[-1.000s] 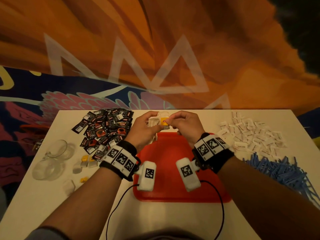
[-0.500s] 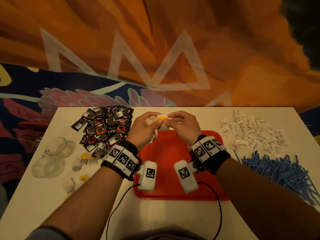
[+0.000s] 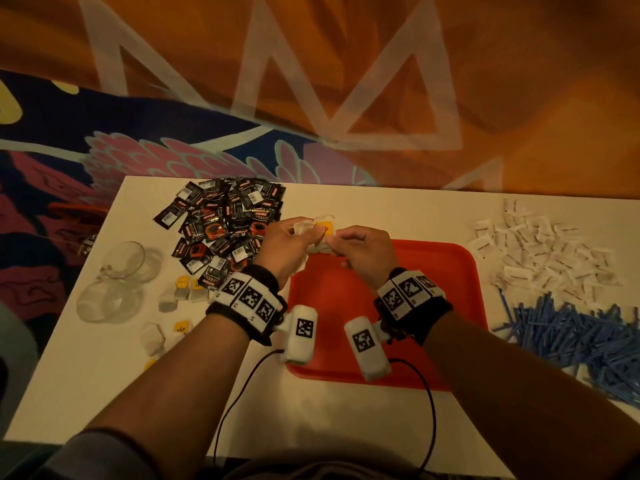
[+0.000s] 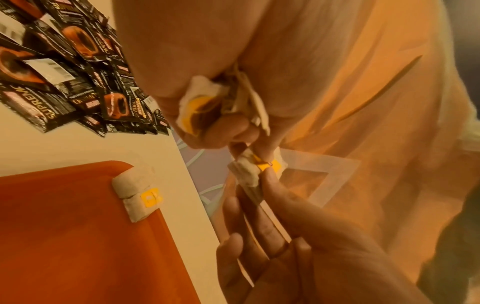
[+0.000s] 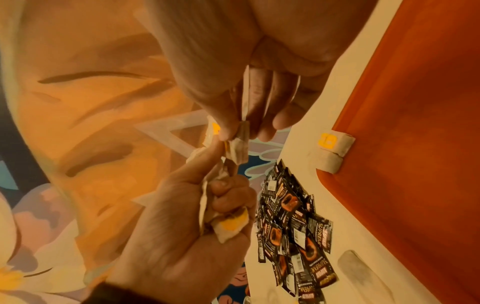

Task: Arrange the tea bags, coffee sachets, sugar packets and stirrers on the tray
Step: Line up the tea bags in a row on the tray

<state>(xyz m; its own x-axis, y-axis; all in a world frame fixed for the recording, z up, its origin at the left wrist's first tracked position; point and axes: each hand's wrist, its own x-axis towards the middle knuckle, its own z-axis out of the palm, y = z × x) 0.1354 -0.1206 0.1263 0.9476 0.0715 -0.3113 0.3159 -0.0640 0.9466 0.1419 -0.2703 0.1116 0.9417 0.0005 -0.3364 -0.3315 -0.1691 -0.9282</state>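
Note:
Both hands meet above the far left corner of the red tray (image 3: pixel 446 271). My left hand (image 3: pixel 298 237) grips a bunch of tea bags (image 4: pixel 200 107) with yellow tags in its curled fingers. My right hand (image 3: pixel 341 242) pinches one tea bag (image 4: pixel 246 170) at the edge of that bunch, between thumb and forefinger. Another folded tea bag (image 4: pixel 137 197) lies on the tray's corner. Black coffee sachets (image 3: pixel 225 230) are piled at the far left, white sugar packets (image 3: pixel 547 251) at the far right, and blue stirrers (image 3: pixel 571 337) at the right.
Two clear glass cups (image 3: pixel 117 282) stand near the table's left edge. Several loose tea bags (image 3: pixel 180 292) lie between them and the tray. Cables from the wrist cameras run across the near side of the white table (image 3: pixel 145 393).
Both hands have stayed together over the tray's far left corner. The right fingers have shifted their pinch on the tea bag at the bunch; the yellow tag has turned slightly.

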